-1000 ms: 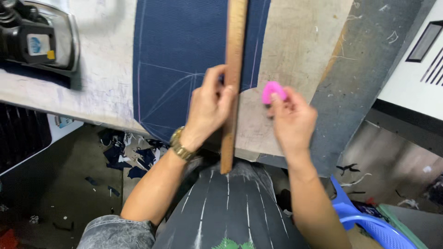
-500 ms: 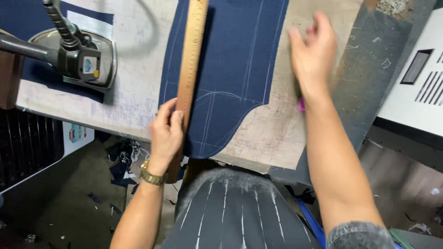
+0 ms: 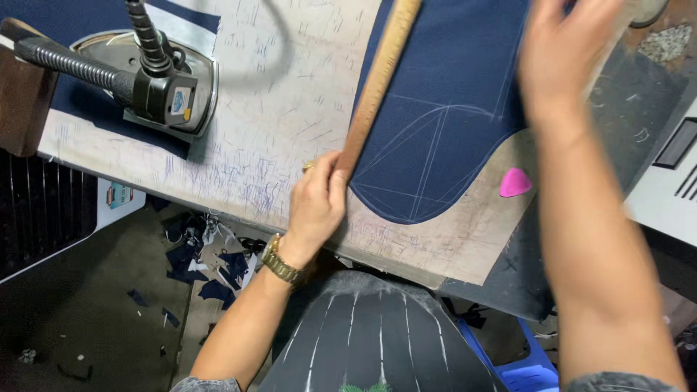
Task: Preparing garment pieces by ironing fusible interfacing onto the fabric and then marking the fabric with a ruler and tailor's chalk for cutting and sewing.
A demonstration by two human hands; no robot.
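The lower end of a wooden ruler (image 3: 375, 91) is gripped by the left hand (image 3: 317, 207), with the fingers curled about its near end and the thumb laid along its edge. From this grip the ruler runs up and away, tilted slightly to the right, along the left edge of a navy fabric piece (image 3: 450, 109). The fabric lies flat directly right of the grip, and chalk lines and a curved outline are marked on it. Its rounded lower edge ends just right of and below the gripping fingers.

The right hand (image 3: 570, 51) is raised over the far right part of the fabric and is blurred; its fingers appear spread and nothing is seen held in it. A pink tailor's chalk (image 3: 515, 183) lies on the board below this hand, just off the fabric's right edge and apart from both hands.

The fabric and ruler are carried on a worn, pen-marked work board (image 3: 276, 138). Well to the left of the grip and farther away, a steam iron (image 3: 156, 91) with a black hose rests on another navy piece. No container is seen on the board. Fabric scraps (image 3: 207, 265) lie on the floor below the left wrist, on which a gold watch (image 3: 279, 261) is worn.
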